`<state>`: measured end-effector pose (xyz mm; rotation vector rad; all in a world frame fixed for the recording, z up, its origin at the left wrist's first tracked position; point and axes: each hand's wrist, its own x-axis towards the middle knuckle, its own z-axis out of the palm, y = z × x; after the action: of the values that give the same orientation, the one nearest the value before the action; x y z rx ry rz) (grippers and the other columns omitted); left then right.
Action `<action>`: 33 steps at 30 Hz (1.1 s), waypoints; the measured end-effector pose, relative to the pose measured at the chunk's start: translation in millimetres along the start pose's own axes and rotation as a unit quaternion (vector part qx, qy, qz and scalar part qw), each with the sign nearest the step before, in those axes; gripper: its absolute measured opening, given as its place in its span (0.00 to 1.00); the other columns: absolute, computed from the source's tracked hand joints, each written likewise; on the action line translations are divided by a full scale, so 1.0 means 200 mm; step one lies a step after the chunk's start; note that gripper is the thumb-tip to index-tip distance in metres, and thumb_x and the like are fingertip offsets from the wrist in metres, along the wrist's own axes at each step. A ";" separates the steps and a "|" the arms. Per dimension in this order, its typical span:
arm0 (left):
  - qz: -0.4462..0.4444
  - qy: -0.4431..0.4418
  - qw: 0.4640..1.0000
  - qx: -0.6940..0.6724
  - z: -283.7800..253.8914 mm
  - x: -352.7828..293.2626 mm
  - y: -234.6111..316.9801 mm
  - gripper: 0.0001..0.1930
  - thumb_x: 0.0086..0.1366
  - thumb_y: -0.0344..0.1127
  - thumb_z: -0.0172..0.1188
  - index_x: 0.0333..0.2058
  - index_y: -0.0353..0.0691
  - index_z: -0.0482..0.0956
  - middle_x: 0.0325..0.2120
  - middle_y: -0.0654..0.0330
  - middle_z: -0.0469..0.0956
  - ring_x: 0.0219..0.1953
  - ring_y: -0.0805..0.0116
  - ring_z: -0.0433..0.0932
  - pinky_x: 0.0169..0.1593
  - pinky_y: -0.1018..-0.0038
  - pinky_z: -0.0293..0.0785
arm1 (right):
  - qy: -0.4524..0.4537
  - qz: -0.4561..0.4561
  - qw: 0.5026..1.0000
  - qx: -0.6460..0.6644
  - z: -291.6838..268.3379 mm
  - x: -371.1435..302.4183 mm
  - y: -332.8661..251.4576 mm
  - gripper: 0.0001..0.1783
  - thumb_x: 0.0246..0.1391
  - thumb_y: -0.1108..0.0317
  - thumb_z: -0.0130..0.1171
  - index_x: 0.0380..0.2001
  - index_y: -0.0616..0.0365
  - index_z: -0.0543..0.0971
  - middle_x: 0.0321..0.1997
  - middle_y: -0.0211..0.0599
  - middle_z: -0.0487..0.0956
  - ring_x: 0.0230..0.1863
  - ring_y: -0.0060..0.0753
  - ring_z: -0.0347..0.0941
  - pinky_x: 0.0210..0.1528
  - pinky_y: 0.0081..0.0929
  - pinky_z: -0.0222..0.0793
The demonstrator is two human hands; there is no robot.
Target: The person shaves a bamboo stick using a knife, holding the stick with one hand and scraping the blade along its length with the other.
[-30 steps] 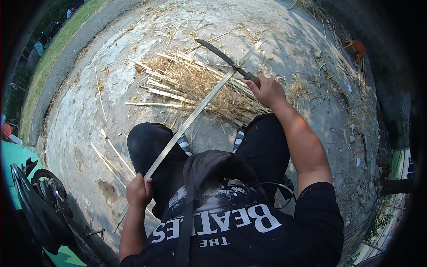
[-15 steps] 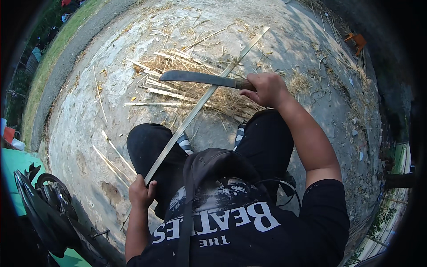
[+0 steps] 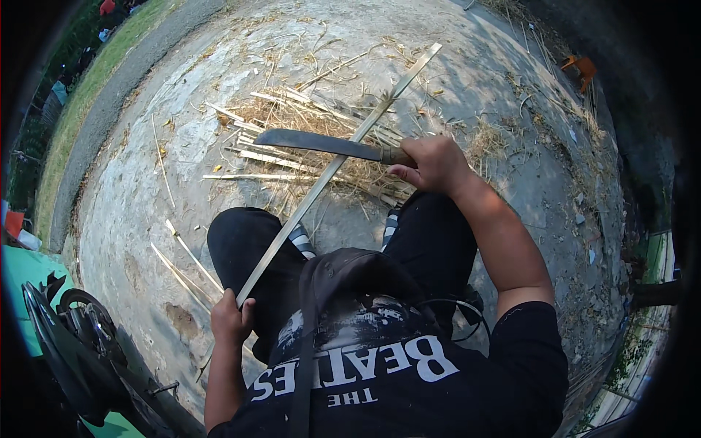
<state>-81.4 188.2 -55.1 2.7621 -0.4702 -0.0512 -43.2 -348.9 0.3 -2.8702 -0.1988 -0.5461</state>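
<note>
A long pale bamboo strip (image 3: pixel 296 214) runs slantwise from my lap up over the ground, with a rough node near its far end. Its near end is gripped by my left hand (image 3: pixel 232 318), fingers wrapped round it beside my left thigh. My right hand (image 3: pixel 432 162) is closed on the wooden handle of a machete (image 3: pixel 318 142). The dark, broad blade points left and crosses over the strip above its middle; whether the edge bites into it I cannot tell. Beyond my feet lies a heap of split bamboo strips (image 3: pixel 281 157) with curly shavings.
More thin strips (image 3: pixel 191 255) lie on the ground left of my knee. A dark motorcycle (image 3: pixel 80 343) stands at the lower left. An orange object (image 3: pixel 580 71) sits at the far right, and a kerb (image 3: pixel 109 109) with grass borders the left.
The machete and my right hand have come a little nearer to me along the strip. My left hand keeps its hold in nearly the same place.
</note>
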 end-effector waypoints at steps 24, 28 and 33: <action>0.028 -0.010 1.000 -0.004 -0.01 0.00 -0.02 0.31 0.70 0.64 0.53 0.26 0.37 0.67 0.18 0.40 0.72 0.26 0.31 0.75 0.28 0.47 0.69 | -0.038 0.075 0.996 -0.043 -0.05 -0.03 0.30 0.31 0.60 0.33 0.57 0.32 0.54 0.78 0.27 0.45 0.82 0.33 0.56 0.82 0.38 0.49 0.77; 0.024 -0.006 1.000 -0.004 -0.01 0.01 -0.04 0.30 0.73 0.62 0.49 0.26 0.36 0.67 0.19 0.39 0.72 0.27 0.29 0.75 0.28 0.45 0.69 | -0.097 0.198 0.973 -0.063 -0.04 -0.01 0.27 0.33 0.62 0.31 0.53 0.36 0.54 0.78 0.29 0.49 0.83 0.38 0.59 0.82 0.43 0.54 0.76; 0.033 -0.009 0.999 -0.019 0.01 -0.01 -0.09 0.30 0.71 0.62 0.51 0.28 0.36 0.67 0.18 0.40 0.71 0.27 0.30 0.75 0.27 0.47 0.67 | -0.036 0.110 0.993 0.014 -0.02 -0.04 0.14 0.32 0.61 0.32 0.56 0.34 0.55 0.77 0.26 0.48 0.81 0.33 0.59 0.81 0.36 0.50 0.75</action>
<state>-78.6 204.4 -62.1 2.7081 -0.5599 -0.0694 -46.8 -377.5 -3.3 -2.8363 0.0975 -0.3953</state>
